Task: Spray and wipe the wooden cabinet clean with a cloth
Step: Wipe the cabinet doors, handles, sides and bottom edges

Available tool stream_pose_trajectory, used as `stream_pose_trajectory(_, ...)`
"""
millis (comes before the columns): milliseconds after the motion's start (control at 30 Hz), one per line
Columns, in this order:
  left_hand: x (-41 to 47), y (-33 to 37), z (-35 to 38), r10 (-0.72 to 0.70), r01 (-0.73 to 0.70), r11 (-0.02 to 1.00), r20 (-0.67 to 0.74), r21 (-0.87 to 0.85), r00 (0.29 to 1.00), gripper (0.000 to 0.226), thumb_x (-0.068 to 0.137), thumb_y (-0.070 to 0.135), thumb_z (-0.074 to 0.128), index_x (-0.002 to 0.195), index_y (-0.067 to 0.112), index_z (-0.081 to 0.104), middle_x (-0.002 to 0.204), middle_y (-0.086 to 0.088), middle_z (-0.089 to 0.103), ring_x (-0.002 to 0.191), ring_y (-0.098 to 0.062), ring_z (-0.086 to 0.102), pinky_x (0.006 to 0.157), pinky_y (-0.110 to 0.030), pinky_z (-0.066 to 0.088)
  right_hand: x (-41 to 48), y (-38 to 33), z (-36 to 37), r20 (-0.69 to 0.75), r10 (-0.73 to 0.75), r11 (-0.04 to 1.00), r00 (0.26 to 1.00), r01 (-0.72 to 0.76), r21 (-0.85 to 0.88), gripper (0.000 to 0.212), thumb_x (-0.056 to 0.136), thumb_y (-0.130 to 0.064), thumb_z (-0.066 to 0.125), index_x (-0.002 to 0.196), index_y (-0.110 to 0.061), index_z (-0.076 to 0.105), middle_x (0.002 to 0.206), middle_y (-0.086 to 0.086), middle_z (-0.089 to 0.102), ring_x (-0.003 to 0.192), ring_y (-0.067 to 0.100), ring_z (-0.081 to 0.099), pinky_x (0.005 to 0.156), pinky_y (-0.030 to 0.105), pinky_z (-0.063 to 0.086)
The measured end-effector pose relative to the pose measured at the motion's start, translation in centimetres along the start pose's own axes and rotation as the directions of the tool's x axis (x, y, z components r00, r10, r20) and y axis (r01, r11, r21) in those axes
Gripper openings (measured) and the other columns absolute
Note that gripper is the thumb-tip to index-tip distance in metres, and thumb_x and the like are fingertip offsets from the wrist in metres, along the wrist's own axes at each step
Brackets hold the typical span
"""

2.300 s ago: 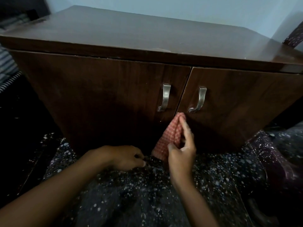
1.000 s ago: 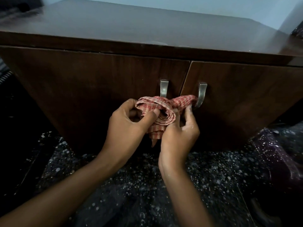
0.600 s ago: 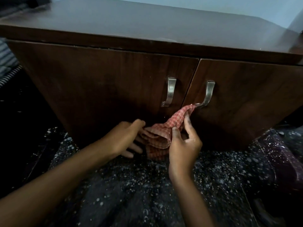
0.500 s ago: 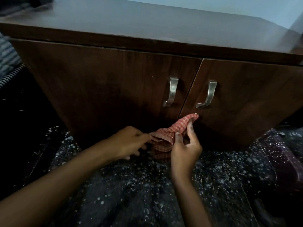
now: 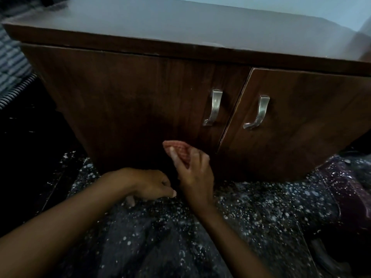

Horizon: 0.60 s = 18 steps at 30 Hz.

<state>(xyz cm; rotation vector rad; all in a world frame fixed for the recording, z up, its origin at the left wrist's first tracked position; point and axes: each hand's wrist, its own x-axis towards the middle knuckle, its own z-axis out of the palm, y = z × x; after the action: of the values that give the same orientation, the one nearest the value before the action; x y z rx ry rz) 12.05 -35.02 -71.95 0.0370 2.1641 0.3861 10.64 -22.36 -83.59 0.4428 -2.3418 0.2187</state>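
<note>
The dark wooden cabinet (image 5: 128, 101) fills the upper view, both doors closed, each with a curved metal handle (image 5: 213, 107). My right hand (image 5: 193, 171) holds a bunched red checked cloth (image 5: 178, 147) against the lower part of the left door, left of the door gap. My left hand (image 5: 148, 185) rests low on the speckled fabric below the cabinet, fingers curled; I see nothing in it. No spray bottle is in view.
Dark fabric with white speckles (image 5: 230, 227) covers the foreground below the cabinet. A striped textile (image 5: 12, 65) lies at the far left. The second handle (image 5: 259, 113) is on the right door. A pale wall (image 5: 301, 7) stands behind the cabinet top.
My left hand has let go of the cloth and dropped onto the speckled fabric. My right hand has bunched the cloth and shifted it left, from under the right handle onto the left door.
</note>
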Motion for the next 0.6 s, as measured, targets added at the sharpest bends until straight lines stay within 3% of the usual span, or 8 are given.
stream_pose_trajectory(133, -0.2, 0.2, 0.2, -0.009, 0.007, 1.0, 0.087, 0.028, 0.996, 0.051, 0.093, 0.05, 0.042, 0.139, 0.031, 0.035, 0.129, 0.003, 0.044, 0.116, -0.018, 0.053, 0.091, -0.036, 0.053, -1.2, 2.1, -0.2, 0.054, -0.078, 0.994, 0.996, 0.081, -0.07, 0.056, 0.083, -0.011, 0.057, 0.134, -0.024, 0.041, 0.118, 0.016, 0.039, 0.094, 0.032, 0.043, 0.061, 0.036, 0.051)
stream_pose_trajectory(200, 0.0, 0.3, 0.2, 0.013, -0.016, 0.999, 0.093, 0.033, 0.996, 0.053, 0.093, 0.051, 0.042, 0.141, 0.031, 0.033, 0.135, 0.001, 0.043, 0.119, -0.02, 0.051, 0.092, -0.037, 0.052, -2.1, 4.5, -1.2, 0.031, 0.023, 0.99, 0.999, -0.019, -0.137, 0.043, 0.087, -0.016, 0.049, 0.13, -0.023, 0.045, 0.114, 0.017, 0.045, 0.093, 0.034, 0.047, 0.063, 0.036, 0.052)
stream_pose_trajectory(267, 0.0, 0.4, 0.2, 0.031, -0.034, 0.999, 0.096, 0.032, 0.995, 0.055, 0.092, 0.052, 0.041, 0.142, 0.032, 0.03, 0.143, 0.0, 0.037, 0.122, -0.021, 0.048, 0.094, -0.039, 0.052, -2.3, 7.3, -2.0, 0.047, 0.274, 0.961, 0.96, -0.273, -0.035, 0.031, 0.093, -0.046, 0.046, 0.11, -0.021, 0.055, 0.102, 0.016, 0.056, 0.087, 0.035, 0.056, 0.074, 0.046, 0.054)
stream_pose_trajectory(333, -0.1, 0.3, 0.1, 0.038, -0.042, 0.999, 0.116, 0.03, 0.992, 0.057, 0.092, 0.052, 0.041, 0.144, 0.032, 0.028, 0.145, 0.001, 0.036, 0.123, -0.019, 0.047, 0.095, -0.039, 0.052, -2.7, 9.7, -2.9, -0.009, 0.605, 0.796, 0.796, -0.605, -0.012, 0.041, 0.087, -0.066, 0.04, 0.1, -0.03, 0.054, 0.101, 0.006, 0.06, 0.088, 0.026, 0.059, 0.081, 0.046, 0.05)
stream_pose_trajectory(400, -0.1, 0.1, 0.1, 0.036, -0.042, 0.998, 0.135, 0.042, 0.99, 0.058, 0.092, 0.052, 0.041, 0.144, 0.033, 0.027, 0.146, 0.002, 0.035, 0.123, -0.019, 0.047, 0.094, -0.039, 0.052, -3.4, 12.3, -3.4, -0.164, 0.72, 0.688, 0.675, -0.724, 0.041, 0.018, 0.094, -0.05, 0.043, 0.099, -0.036, 0.052, 0.095, -0.007, 0.057, 0.08, 0.006, 0.055, 0.077, 0.034, 0.046)
stream_pose_trajectory(433, -0.2, -0.1, 0.1, 0.031, -0.038, 0.998, 0.138, 0.051, 0.99, 0.058, 0.092, 0.052, 0.042, 0.144, 0.033, 0.027, 0.147, 0.002, 0.034, 0.124, -0.019, 0.046, 0.094, -0.038, 0.052, -3.9, 13.5, -3.4, -0.209, 0.763, 0.639, 0.612, -0.763, 0.101, 0.014, 0.098, -0.033, 0.044, 0.106, -0.028, 0.055, 0.093, -0.007, 0.055, 0.075, 0.001, 0.052, 0.076, 0.027, 0.042)
stream_pose_trajectory(500, -0.3, -0.2, 0.1, 0.02, -0.029, 0.998, 0.145, 0.058, 0.989, 0.059, 0.092, 0.052, 0.042, 0.144, 0.033, 0.025, 0.149, 0.003, 0.03, 0.126, -0.021, 0.044, 0.093, -0.039, 0.052, -5.1, 16.4, -3.2, -0.216, 0.85, 0.522, 0.481, -0.828, 0.208, 0.028, 0.093, -0.002, 0.043, 0.118, 0.005, 0.053, 0.103, 0.016, 0.054, 0.088, 0.014, 0.051, 0.079, 0.021, 0.037)
stream_pose_trajectory(600, -0.5, -0.6, 0.0, 0.016, -0.028, 0.997, 0.166, 0.073, 0.986, 0.059, 0.093, 0.051, 0.041, 0.146, 0.033, 0.023, 0.152, 0.004, 0.026, 0.128, -0.02, 0.043, 0.095, -0.04, 0.051, -6.3, 20.1, -2.4, -0.148, 0.954, 0.297, 0.262, -0.902, 0.312, 0.041, 0.081, 0.005, 0.04, 0.121, 0.011, 0.05, 0.116, 0.035, 0.047, 0.1, 0.046, 0.049, 0.086, 0.039, 0.036)
